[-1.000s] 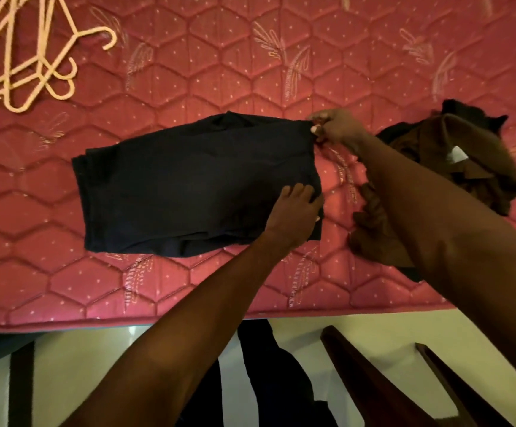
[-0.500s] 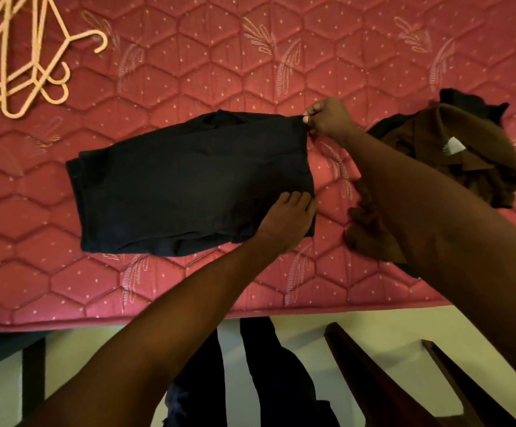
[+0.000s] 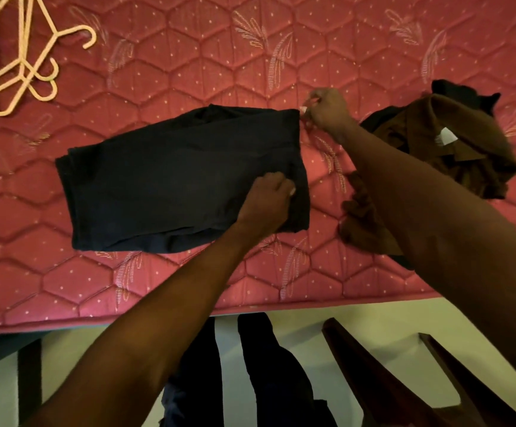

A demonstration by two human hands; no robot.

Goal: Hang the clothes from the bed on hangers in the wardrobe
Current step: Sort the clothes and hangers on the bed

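Across the middle of the frame the bed (image 3: 250, 50) carries a black garment (image 3: 173, 183) laid flat, likely being squared for hanging. At its right edge the left hand (image 3: 266, 204) grips the lower part, the right hand (image 3: 324, 109) pinches the upper corner; hangers (image 3: 19, 66) wait upper left.

No words, numbers or brand names can be read here. The brown shirt (image 3: 454, 155), to the right of the right hand's fingers (image 3: 307, 107), has a small white tag (image 3: 444, 137) in its collar, but it is too small and blurry to read.
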